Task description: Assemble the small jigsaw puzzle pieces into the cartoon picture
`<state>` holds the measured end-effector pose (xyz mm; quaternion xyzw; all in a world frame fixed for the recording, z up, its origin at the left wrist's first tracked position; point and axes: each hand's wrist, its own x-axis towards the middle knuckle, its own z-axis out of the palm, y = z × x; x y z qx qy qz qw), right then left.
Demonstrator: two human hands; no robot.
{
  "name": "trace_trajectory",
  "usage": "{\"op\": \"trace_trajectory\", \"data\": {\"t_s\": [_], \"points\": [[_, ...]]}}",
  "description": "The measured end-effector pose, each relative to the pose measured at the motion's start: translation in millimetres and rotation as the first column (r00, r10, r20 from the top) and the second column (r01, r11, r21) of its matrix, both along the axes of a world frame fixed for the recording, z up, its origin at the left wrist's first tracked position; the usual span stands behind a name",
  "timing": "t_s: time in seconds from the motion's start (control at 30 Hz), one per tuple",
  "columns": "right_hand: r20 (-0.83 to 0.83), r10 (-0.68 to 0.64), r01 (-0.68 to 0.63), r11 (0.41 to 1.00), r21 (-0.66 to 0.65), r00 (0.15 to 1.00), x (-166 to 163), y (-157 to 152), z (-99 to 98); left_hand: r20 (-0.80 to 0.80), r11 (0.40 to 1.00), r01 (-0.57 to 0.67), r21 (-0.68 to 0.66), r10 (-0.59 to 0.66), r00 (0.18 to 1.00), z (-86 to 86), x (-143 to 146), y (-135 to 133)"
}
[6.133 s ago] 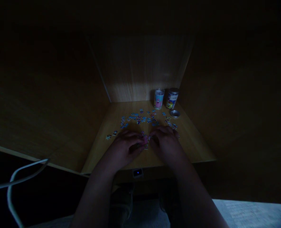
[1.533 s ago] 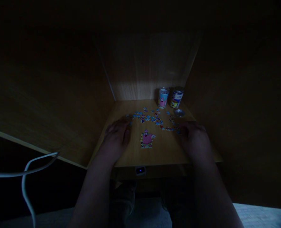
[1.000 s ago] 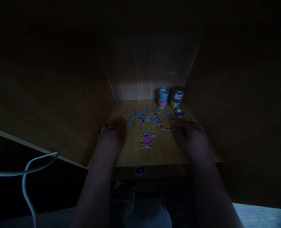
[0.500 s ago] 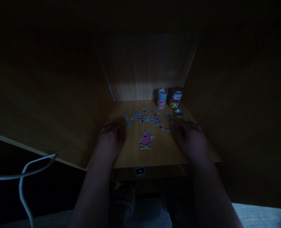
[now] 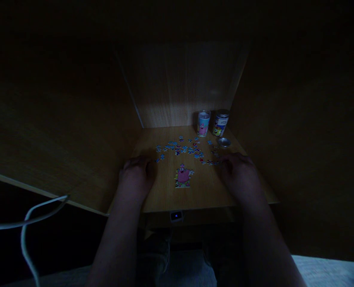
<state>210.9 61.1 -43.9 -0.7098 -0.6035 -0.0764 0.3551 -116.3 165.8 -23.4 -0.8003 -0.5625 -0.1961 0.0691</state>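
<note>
In the dim head view, my left hand rests at the left of the wooden surface. Its fingers are loosely bent and apart, just left of a loose puzzle piece. On the opposite side, my right hand has its fingertips drawn together at the end of a row of loose pieces; whatever they hold is too dark to make out. Between the hands lies a joined puzzle section showing a pink cartoon figure. Several blue loose pieces are scattered behind it.
At the back right stand an uncapped puzzle can and a lidded can. A round metal lid lies before them. Wooden walls enclose the surface on both sides. A white cable hangs at lower left; a small lit display sits below the front edge.
The whole view has shifted very slightly. My left hand has edged a little left; the right hand and puzzle pieces stay about where they were.
</note>
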Motion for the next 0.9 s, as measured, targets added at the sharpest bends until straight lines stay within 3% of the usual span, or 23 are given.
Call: {"op": "trace_trajectory", "data": {"t_s": [0.23, 0.37, 0.5, 0.57, 0.73, 0.9], "points": [[0.011, 0.012, -0.012, 1.000, -0.017, 1.000, 1.0, -0.1, -0.1, -0.029, 0.999, 0.004, 0.033, -0.003, 1.000, 6.1, 0.8, -6.7], [0.012, 0.018, -0.018, 1.000, -0.016, 1.000, 1.7, 0.4, -1.2, 0.076, 0.979, 0.202, 0.010, -0.202, 0.976, 6.4, 1.6, -5.6], [0.018, 0.016, -0.016, 1.000, -0.009, 1.000, 1.8, 0.6, -2.0, 0.214, 0.906, 0.423, -0.015, -0.411, 0.886, 3.9, 3.1, -4.1], [0.024, 0.022, -0.022, 1.000, -0.006, 0.999, 1.7, 0.6, -2.3, 0.238, 0.915, 0.404, 0.001, -0.393, 0.888, 0.8, 2.3, -2.7], [0.029, 0.020, -0.019, 1.000, -0.011, 0.999, 1.5, 1.1, -3.0, 0.116, 0.982, 0.188, 0.037, -0.191, 0.975, -9.8, -1.7, 2.3], [0.028, 0.022, -0.021, 1.000, -0.012, 0.999, 1.1, 0.9, -2.4, 0.053, 0.995, 0.096, -0.003, -0.096, 0.994, -10.5, -0.2, 2.4]]}}
